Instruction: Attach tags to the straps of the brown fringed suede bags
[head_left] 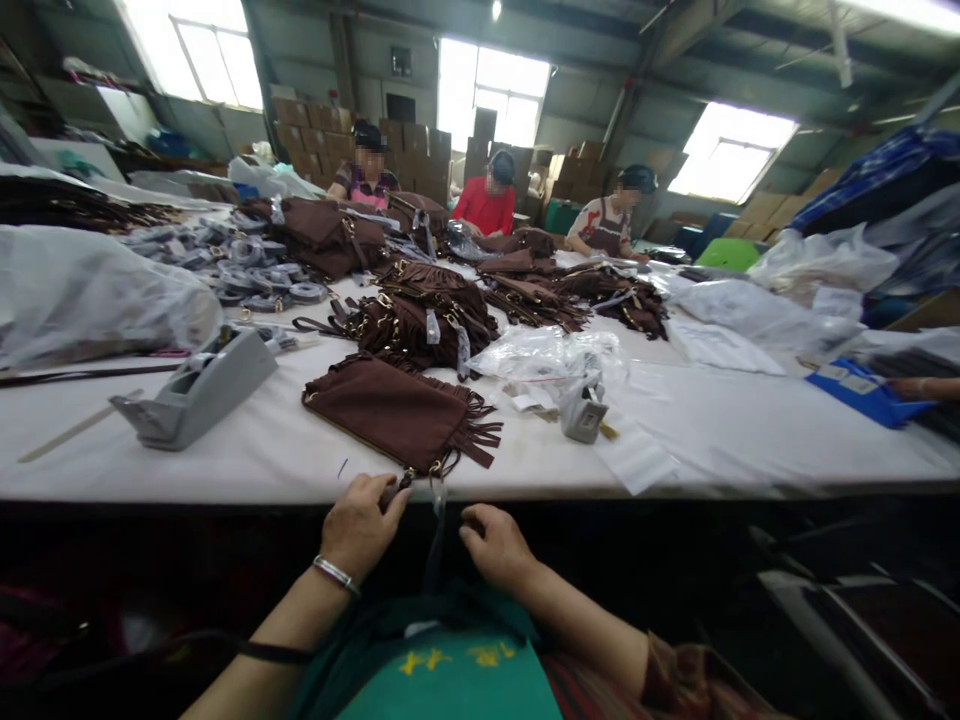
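A brown fringed bag lies flat near the table's front edge, its fringe towards the right. My left hand is at the bag's lower edge, its thumb and fingers closed on a dark strap end beside a small metal ring. From the bag's near corner a strap in clear wrap hangs over the table edge, between my hands. Just right of that strap, my right hand is curled in front of the edge; whether its fingertips hold anything is too small to tell.
Grey tape dispenser on the left, smaller dispenser right of the bag. Behind are piled brown bags, wrapped straps and plastic bags. Three people work across the table; another person's hand touches a blue dispenser at right.
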